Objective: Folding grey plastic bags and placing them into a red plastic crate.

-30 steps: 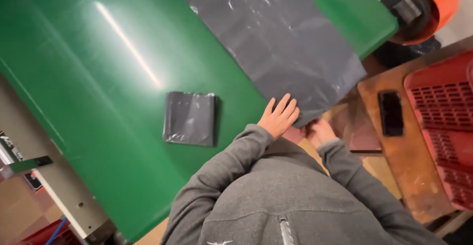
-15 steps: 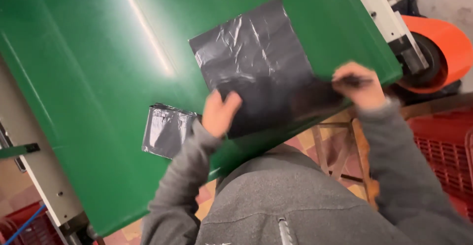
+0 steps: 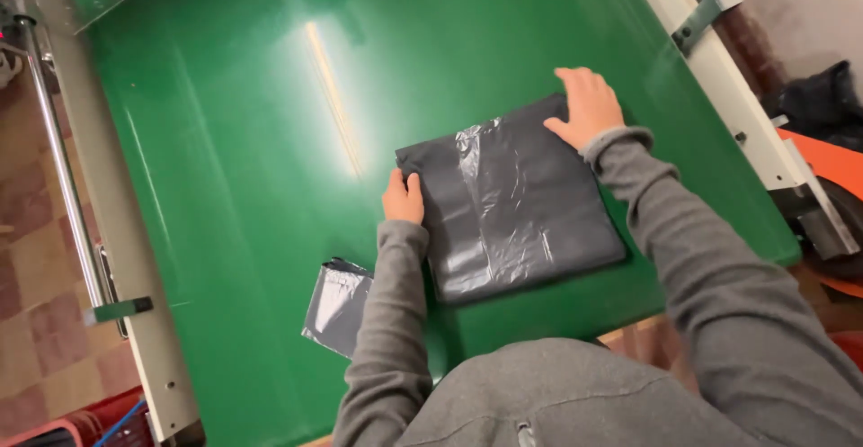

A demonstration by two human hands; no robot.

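Dark grey, glossy plastic bag folded into a rough rectangle, lying flat on the shiny green table top near its front edge. Left hand closed on the bag's left edge, fingers curled around the fold. Right hand spread open, palm down, pressing the far right corner. Smaller folded grey plastic bag resting beside the left sleeve, apart from the big one. Likely trouble from here: slick film sliding on the smooth top under uneven pressure, trapped air puffing the layers, fold springing open once either hand lifts, edges ending up crooked
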